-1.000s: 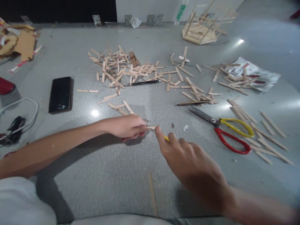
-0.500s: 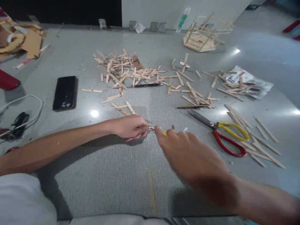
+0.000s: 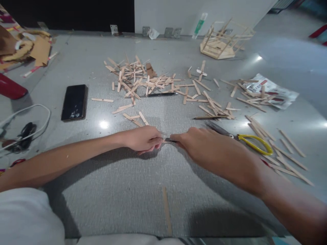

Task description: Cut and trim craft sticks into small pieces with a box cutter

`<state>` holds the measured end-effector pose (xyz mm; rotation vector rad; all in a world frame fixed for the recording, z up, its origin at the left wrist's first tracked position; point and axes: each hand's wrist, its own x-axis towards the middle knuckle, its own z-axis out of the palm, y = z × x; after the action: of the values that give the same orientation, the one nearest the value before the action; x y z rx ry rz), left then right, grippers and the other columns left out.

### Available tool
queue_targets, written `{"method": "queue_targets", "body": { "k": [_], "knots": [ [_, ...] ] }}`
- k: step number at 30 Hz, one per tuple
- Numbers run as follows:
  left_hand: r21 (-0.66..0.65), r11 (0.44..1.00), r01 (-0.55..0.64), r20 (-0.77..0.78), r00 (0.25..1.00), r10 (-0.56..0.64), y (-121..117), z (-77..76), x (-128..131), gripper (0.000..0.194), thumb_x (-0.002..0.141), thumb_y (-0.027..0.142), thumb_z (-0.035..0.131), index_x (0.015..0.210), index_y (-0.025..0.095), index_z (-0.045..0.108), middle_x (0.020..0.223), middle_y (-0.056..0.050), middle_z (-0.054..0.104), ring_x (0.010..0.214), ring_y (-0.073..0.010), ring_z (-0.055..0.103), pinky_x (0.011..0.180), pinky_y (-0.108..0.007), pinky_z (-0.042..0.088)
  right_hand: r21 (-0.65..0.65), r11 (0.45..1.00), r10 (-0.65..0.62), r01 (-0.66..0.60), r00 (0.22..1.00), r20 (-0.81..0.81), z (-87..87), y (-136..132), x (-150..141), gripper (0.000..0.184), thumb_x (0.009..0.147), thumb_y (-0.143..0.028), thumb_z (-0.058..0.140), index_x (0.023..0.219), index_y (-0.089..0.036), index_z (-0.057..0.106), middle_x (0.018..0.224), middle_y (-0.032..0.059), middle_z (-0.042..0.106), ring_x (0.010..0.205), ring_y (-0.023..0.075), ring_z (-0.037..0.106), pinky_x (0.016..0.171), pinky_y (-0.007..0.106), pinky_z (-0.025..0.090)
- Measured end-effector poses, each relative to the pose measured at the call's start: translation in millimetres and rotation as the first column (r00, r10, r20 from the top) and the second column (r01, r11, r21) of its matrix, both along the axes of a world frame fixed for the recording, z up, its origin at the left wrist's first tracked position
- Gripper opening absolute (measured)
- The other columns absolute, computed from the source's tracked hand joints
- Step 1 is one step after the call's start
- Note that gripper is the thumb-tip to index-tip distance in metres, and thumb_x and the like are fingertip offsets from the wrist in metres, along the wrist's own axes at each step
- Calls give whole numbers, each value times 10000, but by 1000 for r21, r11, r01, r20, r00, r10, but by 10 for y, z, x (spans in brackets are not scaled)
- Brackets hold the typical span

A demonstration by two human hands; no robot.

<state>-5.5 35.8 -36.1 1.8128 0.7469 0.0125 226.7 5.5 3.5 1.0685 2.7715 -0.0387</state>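
My left hand (image 3: 144,139) is closed, its fingertips pinching a short wooden stick (image 3: 165,141) whose end pokes out to the right. Most of that stick is hidden by the fingers. Wrapped round a utility knife, my right hand (image 3: 198,143) covers the handle, and only the dark blade (image 3: 170,140) shows. The blade lies against the stick, just right of my left fingertips. Past my left hand lie a few loose wooden sticks (image 3: 143,118). Scissors with yellow and red handles (image 3: 255,144) are partly covered by my right forearm.
A heap of wooden sticks (image 3: 135,76) spreads over the grey table (image 3: 122,197). Beyond are a stick frame model (image 3: 217,49) and a glue tube (image 3: 199,25). At left lie a phone (image 3: 74,102) and a white cable (image 3: 38,105); a plastic packet (image 3: 270,90) lies right.
My right hand has turned and shifted up, bringing the dark blade against the stick and covering more of the scissors. My left hand has stayed almost in place.
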Motion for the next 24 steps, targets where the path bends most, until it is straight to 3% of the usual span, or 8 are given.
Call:
{"method": "queue_targets", "body": {
  "k": [5,8,13,20,24],
  "knots": [
    [-3,1000,11,19,1000,-11,-1,-13,-10,337,1017,218,395,715,174,539,452,57,526,373,-91,523,567,-228,476,110,986,104,-123,980,170,82,-201,-153,360,878,17,488,1120,-157,692,745,51,713,560,157,609,526,301,273],
    [-5,1000,17,32,999,-17,2,-25,-16,338,1019,219,394,718,173,542,454,52,531,367,-93,522,529,-221,459,177,978,60,-111,961,270,74,-272,-210,386,864,40,461,1094,-157,701,754,78,718,551,179,620,495,305,269],
    [-2,1000,14,64,998,-13,3,-35,-28,379,1039,265,383,703,178,537,447,40,543,366,-95,513,533,-222,459,267,940,102,-214,920,379,24,-310,-225,361,894,15,431,1056,-158,704,715,98,685,569,205,616,487,305,278],
    [-21,1000,-5,18,1000,5,-2,2,-12,334,1008,215,402,707,178,541,431,48,525,371,-103,522,553,-230,474,122,981,127,-153,971,200,65,-115,-102,407,881,15,474,1178,-168,684,759,45,714,583,175,622,529,324,293],
    [-39,999,-22,-16,1000,22,-1,19,-3,320,1017,225,393,754,168,566,456,47,532,371,-98,522,508,-213,448,33,997,68,-76,976,205,114,14,-114,310,894,-21,530,1075,-192,714,793,35,719,647,178,652,558,323,264]
  ]
}}
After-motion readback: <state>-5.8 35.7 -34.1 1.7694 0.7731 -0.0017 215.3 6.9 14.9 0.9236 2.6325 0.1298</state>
